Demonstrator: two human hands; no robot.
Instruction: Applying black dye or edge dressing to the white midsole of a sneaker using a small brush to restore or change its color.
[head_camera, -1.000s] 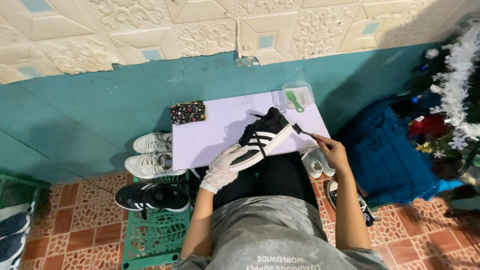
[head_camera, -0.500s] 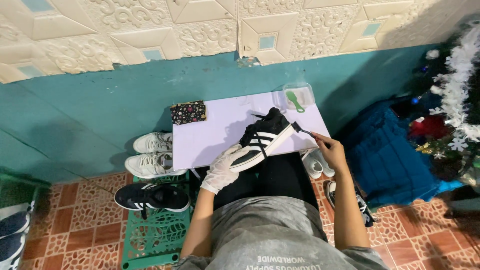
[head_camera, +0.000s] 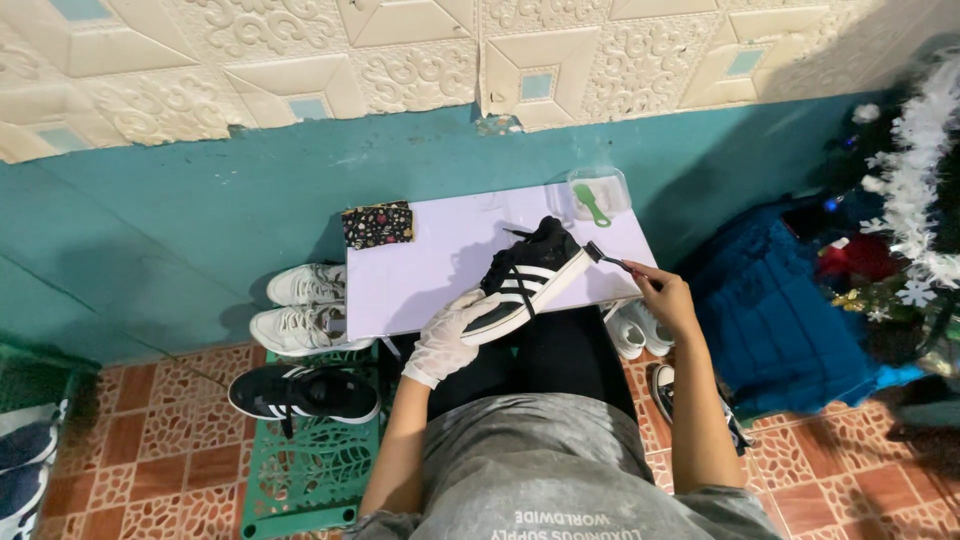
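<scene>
A black sneaker with white stripes and a white sole (head_camera: 527, 278) is held tilted above a small white table (head_camera: 420, 270). My left hand (head_camera: 447, 335), in a white glove, grips its toe end from below. My right hand (head_camera: 664, 298), bare, holds a small dark brush (head_camera: 604, 257) whose bristles touch the sneaker's white sole near the heel.
A clear bowl with a green brush (head_camera: 597, 198) and a dark patterned pouch (head_camera: 378, 223) sit on the table. White sneakers (head_camera: 300, 308) and a black sneaker (head_camera: 305, 394) on a green plastic stool (head_camera: 310, 470) lie left. More white shoes (head_camera: 637, 333) and a blue bag (head_camera: 790, 320) are right.
The brush and my right hand shifted slightly along the sole edge; the sneaker stays held in the same place.
</scene>
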